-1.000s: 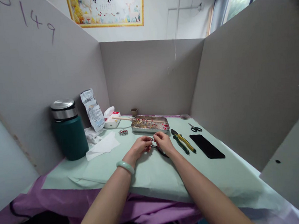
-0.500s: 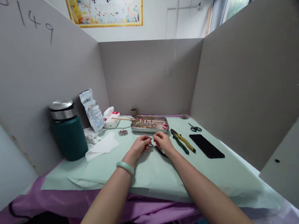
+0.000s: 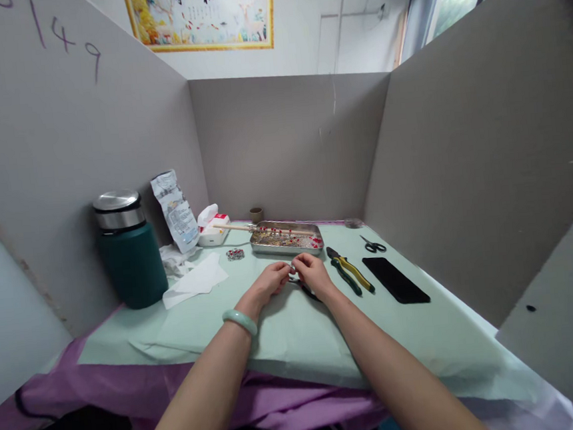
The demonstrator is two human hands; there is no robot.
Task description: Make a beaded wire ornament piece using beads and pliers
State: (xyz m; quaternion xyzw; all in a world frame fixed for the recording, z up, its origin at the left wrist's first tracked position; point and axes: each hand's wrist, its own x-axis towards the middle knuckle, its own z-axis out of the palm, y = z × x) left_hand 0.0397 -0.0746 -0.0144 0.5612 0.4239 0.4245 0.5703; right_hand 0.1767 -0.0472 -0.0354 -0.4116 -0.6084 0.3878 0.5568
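Note:
My left hand (image 3: 273, 279), with a pale green bangle (image 3: 240, 321) on its wrist, has thumb and fingers pinched together. Its fingertips meet those of my right hand (image 3: 312, 274), closed in a pinch too. Between them is a small shiny piece, too tiny to name. A dark slim-handled tool (image 3: 309, 293) lies beneath my right hand, partly covered by it; its kind is hard to make out. Just beyond my fingers stands a metal tray (image 3: 269, 250) holding red and gold beads, with a thin wooden stick (image 3: 232, 228) resting across it.
Right of my hands lie pliers (image 3: 352, 273), small scissors (image 3: 373, 245) and a black phone-like slab (image 3: 395, 280). On the left are a green thermos (image 3: 133, 268), a foil pouch (image 3: 176, 211), tissues (image 3: 215, 233), white paper (image 3: 197, 283) and a bead pile (image 3: 235, 253). Grey partitions (image 3: 290, 141) surround the table.
My fingertips have come closer together, now touching around the small piece. My left hand has turned a little and its fingers are straighter. The things on the table have stayed put.

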